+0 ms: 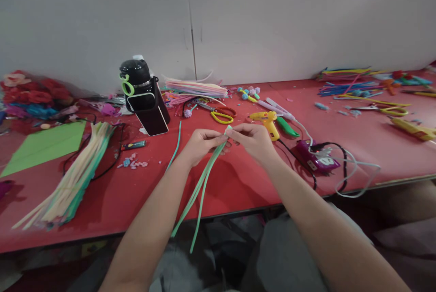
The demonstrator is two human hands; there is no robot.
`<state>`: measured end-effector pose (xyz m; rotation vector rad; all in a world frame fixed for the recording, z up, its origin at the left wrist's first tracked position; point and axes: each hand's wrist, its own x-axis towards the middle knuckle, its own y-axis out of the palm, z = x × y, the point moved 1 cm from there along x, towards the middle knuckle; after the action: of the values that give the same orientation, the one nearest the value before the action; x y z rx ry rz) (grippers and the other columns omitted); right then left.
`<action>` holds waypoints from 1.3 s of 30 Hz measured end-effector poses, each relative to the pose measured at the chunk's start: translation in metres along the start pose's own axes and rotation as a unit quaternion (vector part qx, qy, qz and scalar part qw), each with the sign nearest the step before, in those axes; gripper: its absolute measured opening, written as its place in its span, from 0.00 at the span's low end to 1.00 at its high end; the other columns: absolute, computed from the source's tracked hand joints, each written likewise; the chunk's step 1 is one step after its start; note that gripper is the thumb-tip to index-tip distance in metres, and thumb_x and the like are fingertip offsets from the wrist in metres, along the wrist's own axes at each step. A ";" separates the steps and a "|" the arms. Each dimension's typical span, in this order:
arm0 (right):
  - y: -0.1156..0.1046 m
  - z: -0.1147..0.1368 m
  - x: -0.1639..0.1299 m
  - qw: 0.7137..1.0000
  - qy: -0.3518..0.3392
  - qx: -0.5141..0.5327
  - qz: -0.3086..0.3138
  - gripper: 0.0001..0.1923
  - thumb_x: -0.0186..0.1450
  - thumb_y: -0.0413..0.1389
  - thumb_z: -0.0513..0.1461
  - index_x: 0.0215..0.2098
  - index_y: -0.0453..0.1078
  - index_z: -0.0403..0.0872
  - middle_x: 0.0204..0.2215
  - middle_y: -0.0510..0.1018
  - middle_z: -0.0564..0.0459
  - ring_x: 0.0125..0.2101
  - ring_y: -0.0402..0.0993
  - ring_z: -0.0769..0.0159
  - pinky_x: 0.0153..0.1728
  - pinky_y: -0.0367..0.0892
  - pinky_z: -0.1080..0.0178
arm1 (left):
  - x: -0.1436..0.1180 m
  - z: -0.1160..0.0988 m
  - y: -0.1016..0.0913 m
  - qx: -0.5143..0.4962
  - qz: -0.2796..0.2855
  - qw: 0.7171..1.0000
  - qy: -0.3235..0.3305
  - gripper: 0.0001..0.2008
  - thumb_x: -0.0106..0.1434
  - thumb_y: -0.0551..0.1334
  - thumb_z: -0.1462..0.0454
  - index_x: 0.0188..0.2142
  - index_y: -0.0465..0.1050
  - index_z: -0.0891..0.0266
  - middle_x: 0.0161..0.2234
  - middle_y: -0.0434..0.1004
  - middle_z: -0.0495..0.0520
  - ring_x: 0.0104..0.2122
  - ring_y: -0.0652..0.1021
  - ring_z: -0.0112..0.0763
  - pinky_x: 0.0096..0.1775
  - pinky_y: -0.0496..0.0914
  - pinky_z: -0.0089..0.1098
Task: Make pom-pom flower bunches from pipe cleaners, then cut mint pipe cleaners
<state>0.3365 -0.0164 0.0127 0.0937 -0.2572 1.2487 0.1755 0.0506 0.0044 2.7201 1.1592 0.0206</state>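
Note:
Several light green pipe cleaners [203,178] are gathered at their top ends between my two hands, and their long tails hang down past the table's front edge. My left hand [206,146] pinches the bunch just under its top. The thumb and fingers of my right hand [251,140] close on the pale tip of the same bunch. A single teal pipe cleaner [175,146] lies on the red table [245,187] left of my left forearm. Just beyond my right hand rests a yellow glue gun [267,121].
Scissors [223,114] lie behind my hands. A black bottle [146,101] stands at the back left, near a large pipe cleaner bundle [76,176] and green paper [44,146]. On the right sit a purple power strip [316,158] with loose cables and a yellow tool [413,128].

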 end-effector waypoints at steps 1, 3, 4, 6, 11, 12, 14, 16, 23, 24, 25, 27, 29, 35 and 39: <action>0.000 -0.001 0.000 1.000 0.002 -0.004 -0.001 0.13 0.56 0.67 0.47 0.28 0.80 0.44 0.21 0.78 0.52 0.22 0.69 0.69 0.27 0.66 0.63 | 0.000 0.000 0.000 0.002 -0.001 1.000 0.001 0.19 0.50 0.77 0.53 0.34 0.84 0.66 0.29 0.85 0.58 0.28 0.82 0.31 0.36 0.77 0.32; -0.001 -0.002 0.000 1.000 0.003 -0.013 -0.006 0.13 0.57 0.67 0.47 0.29 0.81 0.44 0.22 0.78 0.52 0.23 0.69 0.68 0.27 0.65 0.63 | 0.000 -0.001 0.000 0.004 -0.004 1.000 0.002 0.19 0.49 0.77 0.54 0.34 0.84 0.66 0.29 0.84 0.57 0.28 0.82 0.31 0.36 0.77 0.31; -0.001 -0.002 0.000 1.000 0.004 -0.016 -0.010 0.13 0.57 0.67 0.47 0.29 0.81 0.44 0.22 0.78 0.52 0.23 0.69 0.68 0.27 0.65 0.63 | 0.000 -0.001 0.000 0.005 -0.006 1.000 0.001 0.18 0.49 0.77 0.54 0.33 0.84 0.65 0.29 0.84 0.57 0.28 0.82 0.31 0.36 0.77 0.32; -0.002 -0.003 0.001 1.000 0.004 -0.018 -0.014 0.13 0.57 0.67 0.46 0.30 0.81 0.44 0.22 0.78 0.52 0.23 0.69 0.68 0.28 0.66 0.62 | 0.000 0.000 0.000 0.009 -0.008 1.000 -0.001 0.18 0.50 0.77 0.54 0.34 0.83 0.65 0.29 0.85 0.57 0.28 0.82 0.32 0.36 0.77 0.32; -0.002 -0.003 0.000 1.000 -0.001 -0.017 -0.021 0.11 0.56 0.67 0.46 0.30 0.81 0.45 0.23 0.78 0.52 0.25 0.71 0.67 0.30 0.67 0.62 | 0.001 0.001 -0.001 0.018 0.001 1.000 -0.002 0.18 0.52 0.76 0.54 0.34 0.83 0.65 0.30 0.85 0.58 0.28 0.82 0.31 0.35 0.77 0.32; -0.002 -0.003 0.000 1.000 0.000 -0.016 -0.021 0.12 0.56 0.67 0.46 0.30 0.81 0.45 0.23 0.79 0.52 0.25 0.71 0.67 0.30 0.67 0.62 | 0.001 0.000 -0.001 0.019 0.000 1.000 -0.003 0.18 0.51 0.76 0.54 0.34 0.83 0.65 0.30 0.85 0.58 0.28 0.82 0.31 0.35 0.77 0.31; -0.001 -0.003 -0.001 1.000 0.004 -0.012 -0.021 0.12 0.56 0.67 0.47 0.29 0.81 0.45 0.23 0.79 0.52 0.24 0.71 0.68 0.30 0.67 0.62 | 0.000 0.000 0.000 0.026 -0.001 1.000 -0.004 0.17 0.51 0.76 0.53 0.33 0.83 0.65 0.29 0.84 0.57 0.28 0.82 0.31 0.34 0.76 0.31; -0.001 -0.002 -0.001 1.000 0.009 -0.006 -0.014 0.13 0.56 0.67 0.47 0.29 0.81 0.45 0.22 0.78 0.53 0.24 0.70 0.69 0.28 0.66 0.63 | -0.001 -0.001 0.000 0.039 -0.003 0.999 -0.004 0.17 0.51 0.76 0.53 0.32 0.82 0.65 0.28 0.83 0.57 0.27 0.81 0.31 0.33 0.75 0.31; -0.001 -0.002 0.001 0.998 0.049 0.004 0.038 0.17 0.55 0.67 0.50 0.28 0.79 0.44 0.20 0.77 0.53 0.23 0.69 0.69 0.28 0.65 0.63 | -0.002 -0.003 -0.003 0.133 0.014 0.990 0.040 0.16 0.56 0.72 0.53 0.32 0.81 0.66 0.26 0.80 0.53 0.24 0.75 0.26 0.30 0.70 0.29; -0.001 -0.003 0.001 0.998 0.048 -0.006 0.036 0.17 0.55 0.67 0.50 0.27 0.79 0.44 0.20 0.76 0.53 0.22 0.68 0.69 0.27 0.64 0.63 | -0.002 -0.004 -0.003 0.143 0.016 0.989 0.041 0.16 0.57 0.72 0.53 0.31 0.80 0.66 0.25 0.79 0.52 0.23 0.74 0.25 0.30 0.69 0.28; -0.001 -0.004 0.002 0.998 0.042 -0.016 0.032 0.17 0.56 0.66 0.51 0.27 0.79 0.44 0.19 0.75 0.53 0.22 0.68 0.69 0.27 0.63 0.63 | -0.001 -0.004 -0.004 0.150 0.020 0.988 0.041 0.17 0.57 0.71 0.52 0.31 0.79 0.66 0.25 0.78 0.51 0.23 0.73 0.24 0.30 0.68 0.28; 0.001 -0.005 0.004 0.999 0.016 -0.036 0.021 0.17 0.56 0.65 0.50 0.26 0.78 0.44 0.18 0.75 0.53 0.22 0.67 0.69 0.26 0.62 0.63 | 0.000 -0.006 -0.005 0.157 0.036 0.986 0.041 0.17 0.58 0.70 0.51 0.32 0.78 0.65 0.25 0.75 0.50 0.23 0.72 0.23 0.29 0.67 0.27; 0.004 -0.007 0.006 0.999 -0.009 -0.043 0.012 0.17 0.57 0.64 0.50 0.25 0.78 0.44 0.19 0.75 0.53 0.21 0.66 0.69 0.26 0.62 0.63 | 0.002 -0.009 -0.007 0.166 0.048 0.984 0.041 0.19 0.59 0.69 0.50 0.31 0.77 0.65 0.24 0.73 0.48 0.23 0.71 0.23 0.27 0.66 0.26; 0.014 -0.010 0.012 0.999 0.010 -0.042 0.009 0.16 0.57 0.65 0.50 0.26 0.78 0.44 0.21 0.78 0.51 0.22 0.68 0.68 0.26 0.63 0.63 | 0.009 -0.016 -0.020 0.179 0.021 0.983 0.024 0.20 0.55 0.71 0.49 0.26 0.76 0.66 0.22 0.76 0.52 0.21 0.72 0.25 0.23 0.64 0.27; 0.015 -0.009 0.012 0.998 0.016 -0.046 0.051 0.16 0.59 0.64 0.49 0.31 0.79 0.44 0.25 0.80 0.51 0.25 0.69 0.68 0.29 0.64 0.63 | 0.008 -0.015 -0.027 0.147 0.000 0.989 0.009 0.19 0.53 0.72 0.50 0.26 0.76 0.65 0.21 0.75 0.51 0.19 0.70 0.23 0.21 0.61 0.25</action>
<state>0.3269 0.0013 0.0055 -0.0188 -0.2954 1.3359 0.1607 0.0770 0.0144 2.9780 1.2561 -0.1375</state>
